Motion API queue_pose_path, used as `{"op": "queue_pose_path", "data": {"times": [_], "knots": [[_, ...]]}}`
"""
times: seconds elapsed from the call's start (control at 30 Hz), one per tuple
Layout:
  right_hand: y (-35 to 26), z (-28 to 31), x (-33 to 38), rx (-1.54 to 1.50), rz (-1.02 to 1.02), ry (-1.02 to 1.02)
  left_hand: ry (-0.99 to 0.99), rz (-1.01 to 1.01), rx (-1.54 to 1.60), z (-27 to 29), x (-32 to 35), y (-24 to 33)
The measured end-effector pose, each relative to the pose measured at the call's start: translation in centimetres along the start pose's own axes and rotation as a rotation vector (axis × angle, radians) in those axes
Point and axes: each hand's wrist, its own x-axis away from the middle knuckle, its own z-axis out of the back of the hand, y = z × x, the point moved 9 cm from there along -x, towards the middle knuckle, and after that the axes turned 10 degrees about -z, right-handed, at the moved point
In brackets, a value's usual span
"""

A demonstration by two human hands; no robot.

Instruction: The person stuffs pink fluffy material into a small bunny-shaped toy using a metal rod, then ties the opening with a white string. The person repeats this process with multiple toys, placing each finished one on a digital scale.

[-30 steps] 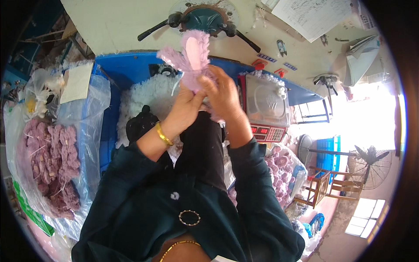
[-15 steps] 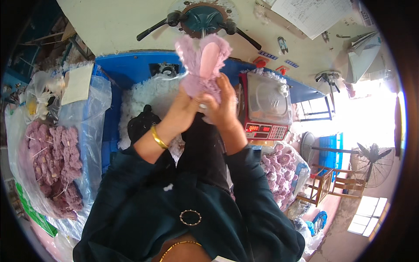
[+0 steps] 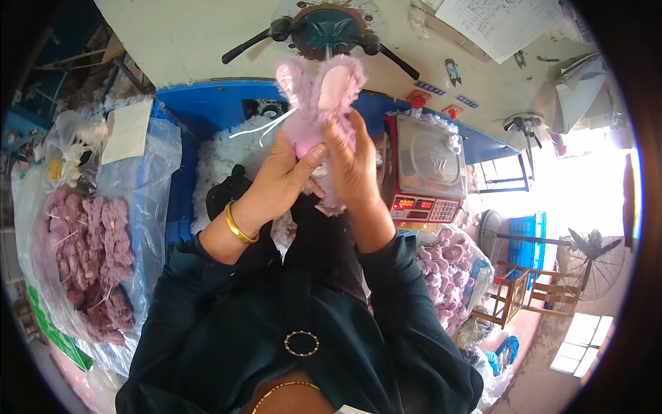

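A purple plush rabbit (image 3: 314, 114) with two long ears, one showing a pale pink lining, is held in front of the machine nozzle. My left hand (image 3: 281, 181) grips its left side, the thumb pressed on the front, with a gold bangle at the wrist. My right hand (image 3: 353, 160) is wrapped round the right side. White strings (image 3: 267, 127) trail leftward from the toy near the ear base. Behind the ears stands the dark green nozzle fitting (image 3: 327, 33) with two black levers; whether the toy touches its metal tube is hidden.
White stuffing (image 3: 224, 148) fills a blue bin below the machine. At right are a red digital scale (image 3: 427, 165) and a bag of purple plush pieces (image 3: 445, 276). More plush skins (image 3: 86, 255) lie in plastic at left. Small snips (image 3: 453, 72) rest on the machine top.
The rabbit has turned in my hands, so its lower body and the white strings now show. My left hand has shifted lower, thumb across the front.
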Motion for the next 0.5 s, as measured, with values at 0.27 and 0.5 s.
{"op": "queue_pose_path", "data": {"times": [0.27, 0.5], "knots": [[-1.0, 0.7, -5.3, 0.011, -0.068, 0.027, -0.022, 0.079, -0.08, 0.3, -4.4, -0.3], [1.5, 0.7, -1.1, 0.167, 0.129, 0.1, -0.15, 0.136, -0.056, 0.1, -0.3, -3.9]]}}
